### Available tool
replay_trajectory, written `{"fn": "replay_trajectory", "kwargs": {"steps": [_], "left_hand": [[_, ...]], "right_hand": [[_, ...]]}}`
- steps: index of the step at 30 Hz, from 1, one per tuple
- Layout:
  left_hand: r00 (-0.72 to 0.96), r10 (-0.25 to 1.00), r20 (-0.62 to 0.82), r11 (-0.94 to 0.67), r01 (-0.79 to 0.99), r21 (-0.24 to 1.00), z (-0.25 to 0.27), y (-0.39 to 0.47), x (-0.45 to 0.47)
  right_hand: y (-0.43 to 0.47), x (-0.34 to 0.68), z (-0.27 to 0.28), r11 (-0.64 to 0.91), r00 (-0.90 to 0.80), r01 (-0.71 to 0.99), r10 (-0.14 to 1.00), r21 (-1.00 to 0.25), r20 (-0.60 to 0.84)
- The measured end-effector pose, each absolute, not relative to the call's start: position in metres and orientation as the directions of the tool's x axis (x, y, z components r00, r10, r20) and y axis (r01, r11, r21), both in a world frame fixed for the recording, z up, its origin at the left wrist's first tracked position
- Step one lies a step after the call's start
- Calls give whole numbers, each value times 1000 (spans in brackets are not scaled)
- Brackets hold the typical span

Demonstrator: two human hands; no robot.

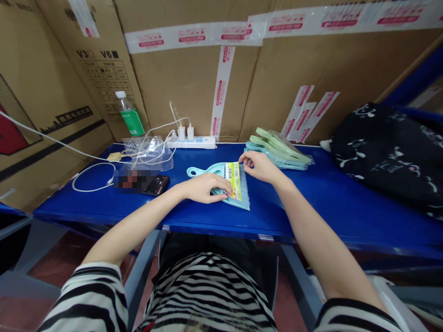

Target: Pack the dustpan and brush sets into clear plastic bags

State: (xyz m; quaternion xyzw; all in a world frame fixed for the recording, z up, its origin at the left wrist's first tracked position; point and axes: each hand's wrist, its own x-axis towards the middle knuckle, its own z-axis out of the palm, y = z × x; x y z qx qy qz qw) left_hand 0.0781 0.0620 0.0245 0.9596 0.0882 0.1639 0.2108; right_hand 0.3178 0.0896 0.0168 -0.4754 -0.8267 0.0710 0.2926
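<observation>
A light blue hand brush and dustpan set [217, 168] lies flat on the blue table [297, 207], its looped handle to the left and its pale bristles to the right. Across it runs a yellow-green printed label [236, 182]. My left hand [207, 188] rests over the near side of the set, thumb and fingers closing on it beside the label. At the label's far corner, the fingertips of my right hand [255, 166] are pinched together. Whatever thin edge lies between them is mostly hidden.
Behind my right hand, several green and blue dustpan sets [277, 146] lie stacked in clear plastic. A phone [156, 185], white cables, a clear bag [152, 150], a power strip [200, 142] and a bottle [130, 117] are at left. A black patterned bag [384, 157] sits at right; cardboard stands behind.
</observation>
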Motion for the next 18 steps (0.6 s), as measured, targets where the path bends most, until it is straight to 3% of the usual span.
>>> {"fn": "replay_trajectory", "kwargs": {"steps": [6,18], "left_hand": [[926,249,283,-903,116,414,24,60,77],[900,248,358,-938,132,319,26,60,76]], "right_hand": [[90,321,15,502,-365,805,840,-317,403],[91,319,14,441,-351,845,884,-303,310]]}}
